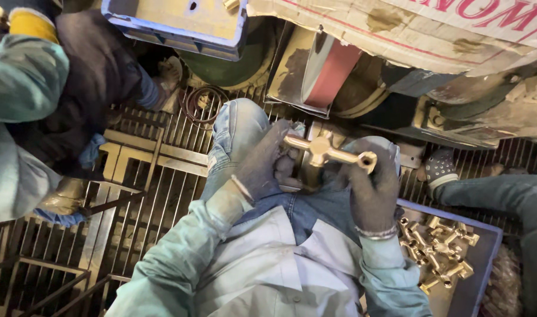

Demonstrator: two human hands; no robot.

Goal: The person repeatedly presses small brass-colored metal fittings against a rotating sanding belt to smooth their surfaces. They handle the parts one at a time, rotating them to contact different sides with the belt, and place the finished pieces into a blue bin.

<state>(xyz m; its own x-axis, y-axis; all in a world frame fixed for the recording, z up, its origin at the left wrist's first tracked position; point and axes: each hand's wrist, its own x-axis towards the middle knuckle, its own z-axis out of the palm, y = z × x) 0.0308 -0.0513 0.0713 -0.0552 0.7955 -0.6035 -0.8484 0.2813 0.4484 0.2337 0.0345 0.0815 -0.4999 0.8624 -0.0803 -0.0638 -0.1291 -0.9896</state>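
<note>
Tray (485, 258) of brass fittings (436, 249) at near right. Over the lap, gloved left hand (262, 164) and right hand (371, 188) both clamp one brass cross fitting (327, 152), left end and right end. Blue crate (174, 23) beyond, over metal grating (157, 176).

Metal grate floor (163, 194) in dim light

Metalworking workshop, steel grate floor (151, 176), grimy belt machine (330, 70), blue crate of brass fittings (438, 252), gloved workers
</note>
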